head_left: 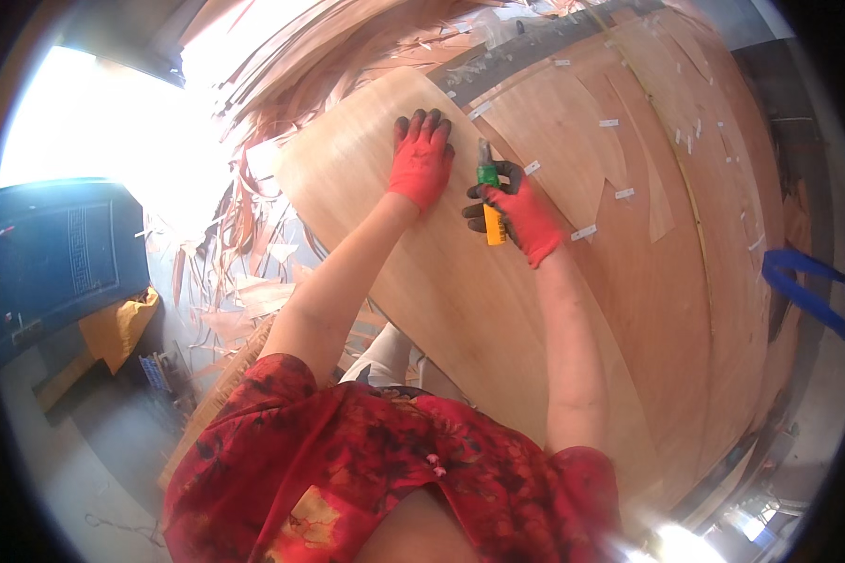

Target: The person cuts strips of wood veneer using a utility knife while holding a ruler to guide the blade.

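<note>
My left hand [422, 161], in a red glove with dark fingertips, lies flat on a pale wood veneer sheet [385, 235], fingers stretched out. To its right, my right hand [526, 214], gloved the same way, is closed around a yellow-and-green handled tool [494, 223] with a short grey, blade-like tip. The tip points away from me, over the veneer sheet near its right edge. The exact kind of tool cannot be told. Beneath and right of this sheet spreads a reddish-brown layer of veneer pieces [667, 310], joined in places by small white tape strips [584, 232].
Veneer scraps [253, 291] litter the floor at the left, with a heap of long strips [291, 56] at the far left. A dark blue panel [75, 249] and a yellow cloth [122, 328] are farther left. A blue bar frame [807, 272] stands at the right.
</note>
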A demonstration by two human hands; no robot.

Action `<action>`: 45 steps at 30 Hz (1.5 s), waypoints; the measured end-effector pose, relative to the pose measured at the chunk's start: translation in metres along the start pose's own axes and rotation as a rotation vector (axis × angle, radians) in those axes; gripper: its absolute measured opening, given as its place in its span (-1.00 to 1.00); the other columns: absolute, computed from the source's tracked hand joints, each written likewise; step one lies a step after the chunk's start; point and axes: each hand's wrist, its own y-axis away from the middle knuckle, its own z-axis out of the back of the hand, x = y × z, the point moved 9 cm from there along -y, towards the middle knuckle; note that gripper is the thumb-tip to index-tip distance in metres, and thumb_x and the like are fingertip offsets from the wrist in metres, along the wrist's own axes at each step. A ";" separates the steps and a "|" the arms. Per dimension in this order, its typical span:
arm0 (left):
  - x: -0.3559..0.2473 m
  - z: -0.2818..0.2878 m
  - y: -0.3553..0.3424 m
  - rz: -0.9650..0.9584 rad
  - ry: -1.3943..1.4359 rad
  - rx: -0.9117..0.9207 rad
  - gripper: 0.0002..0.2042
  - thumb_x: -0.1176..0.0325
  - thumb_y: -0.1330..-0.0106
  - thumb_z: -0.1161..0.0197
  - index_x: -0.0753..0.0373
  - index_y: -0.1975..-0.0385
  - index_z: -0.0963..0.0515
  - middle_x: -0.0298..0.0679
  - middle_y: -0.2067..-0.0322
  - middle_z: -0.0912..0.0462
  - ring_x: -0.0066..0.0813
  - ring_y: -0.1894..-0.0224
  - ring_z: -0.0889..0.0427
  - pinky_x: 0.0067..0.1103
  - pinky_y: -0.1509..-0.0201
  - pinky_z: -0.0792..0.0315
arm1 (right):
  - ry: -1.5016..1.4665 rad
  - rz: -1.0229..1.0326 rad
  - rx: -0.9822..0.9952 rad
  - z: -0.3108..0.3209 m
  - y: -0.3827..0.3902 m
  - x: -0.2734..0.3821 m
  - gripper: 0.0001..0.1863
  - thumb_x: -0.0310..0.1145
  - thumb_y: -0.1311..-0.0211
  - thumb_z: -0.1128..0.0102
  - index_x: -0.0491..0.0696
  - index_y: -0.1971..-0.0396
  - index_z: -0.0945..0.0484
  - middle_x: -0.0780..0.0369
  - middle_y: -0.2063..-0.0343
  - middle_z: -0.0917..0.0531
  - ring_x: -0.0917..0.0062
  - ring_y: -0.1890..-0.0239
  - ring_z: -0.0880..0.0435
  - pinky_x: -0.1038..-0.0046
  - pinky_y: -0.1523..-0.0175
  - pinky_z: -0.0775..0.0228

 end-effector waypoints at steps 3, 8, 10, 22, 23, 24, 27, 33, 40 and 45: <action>-0.001 0.001 0.002 0.016 0.009 -0.009 -0.57 0.35 -0.26 -0.22 0.27 -0.14 -0.45 -0.07 -0.28 -0.40 -0.03 -0.40 -0.23 -0.07 -0.49 0.03 | 0.481 0.136 -0.219 -0.001 -0.006 0.019 -0.29 -0.35 -0.29 -0.26 0.06 -0.40 -0.17 0.01 0.12 -0.72 0.08 0.18 -0.76 0.08 0.15 -0.60; 0.001 -0.004 -0.008 0.030 -0.004 -0.007 -0.55 0.30 -0.30 -0.20 0.25 -0.19 -0.46 -0.08 -0.31 -0.40 -0.03 -0.41 -0.26 -0.09 -0.50 0.01 | 1.178 0.409 -0.364 -0.014 -0.046 0.060 -0.39 -0.30 -0.39 -0.06 0.08 -0.42 -0.22 -0.09 0.17 -0.67 0.00 0.08 -0.67 0.07 0.00 -0.51; 0.004 -0.004 -0.005 0.029 -0.012 -0.014 -0.55 0.31 -0.28 -0.21 0.25 -0.18 -0.46 -0.07 -0.31 -0.40 -0.03 -0.40 -0.26 -0.09 -0.50 0.00 | 1.297 0.330 -0.315 -0.023 -0.062 0.061 -0.42 -0.29 -0.41 -0.01 0.09 -0.42 -0.24 -0.09 0.14 -0.67 0.01 0.04 -0.66 0.08 -0.03 -0.50; -0.008 -0.006 -0.007 0.007 -0.101 -0.041 -0.55 0.25 -0.29 -0.18 0.20 -0.18 -0.49 -0.04 -0.27 -0.43 0.00 -0.36 -0.28 -0.03 -0.46 0.01 | 1.429 0.176 -0.285 -0.031 -0.094 0.061 -0.50 -0.29 -0.49 0.27 0.10 -0.38 -0.31 -0.06 -0.01 -0.65 0.08 -0.03 -0.67 0.09 -0.09 -0.51; -0.007 -0.005 -0.007 0.010 -0.104 -0.043 -0.55 0.25 -0.29 -0.18 0.20 -0.18 -0.49 -0.04 -0.27 -0.42 0.00 -0.35 -0.28 -0.03 -0.46 0.01 | 1.376 0.223 -0.287 -0.030 -0.092 0.062 -0.50 -0.29 -0.48 0.25 0.10 -0.38 -0.30 -0.06 0.00 -0.65 0.07 -0.03 -0.67 0.09 -0.10 -0.50; -0.008 -0.006 -0.007 0.018 -0.106 -0.022 -0.55 0.23 -0.30 -0.17 0.18 -0.20 -0.48 -0.05 -0.29 -0.41 0.00 -0.37 -0.27 -0.02 -0.47 0.02 | 1.323 0.269 -0.293 -0.025 -0.088 0.062 -0.49 -0.30 -0.48 0.24 0.10 -0.39 -0.29 -0.06 0.01 -0.66 0.06 -0.03 -0.67 0.09 -0.10 -0.50; -0.009 -0.009 -0.008 0.037 -0.112 0.033 -0.53 0.20 -0.33 -0.15 0.14 -0.24 -0.45 -0.08 -0.34 -0.37 -0.01 -0.41 -0.24 -0.02 -0.49 0.04 | 1.286 0.313 -0.308 -0.018 -0.092 0.062 -0.48 -0.33 -0.45 0.18 0.08 -0.39 -0.28 -0.07 0.03 -0.66 0.05 -0.04 -0.67 0.10 -0.12 -0.50; -0.006 -0.014 -0.007 0.057 -0.136 0.057 -0.46 0.20 -0.32 -0.16 0.20 -0.31 -0.38 -0.08 -0.36 -0.31 -0.03 -0.43 -0.20 -0.02 -0.50 0.06 | 1.328 0.271 -0.296 -0.026 -0.099 0.064 -0.44 -0.37 -0.40 0.12 0.06 -0.41 -0.25 -0.07 0.00 -0.66 0.05 -0.05 -0.67 0.12 -0.15 -0.50; -0.003 -0.013 -0.006 0.067 -0.134 0.064 -0.44 0.18 -0.31 -0.17 0.21 -0.31 -0.38 -0.10 -0.37 -0.31 -0.05 -0.44 -0.19 -0.05 -0.52 0.10 | 1.396 0.104 -0.238 -0.029 -0.083 0.054 -0.45 -0.32 -0.43 0.11 0.10 -0.41 -0.24 -0.05 -0.01 -0.66 0.08 -0.03 -0.69 0.09 -0.07 -0.55; -0.013 -0.017 -0.010 0.031 -0.163 0.057 -0.48 0.20 -0.34 -0.14 0.09 -0.32 -0.40 -0.08 -0.35 -0.34 -0.03 -0.43 -0.21 -0.03 -0.51 0.06 | 1.394 0.153 -0.253 -0.009 -0.071 0.049 -0.48 -0.26 -0.46 0.11 0.13 -0.40 -0.26 -0.03 0.07 -0.69 0.12 0.04 -0.73 0.07 0.00 -0.58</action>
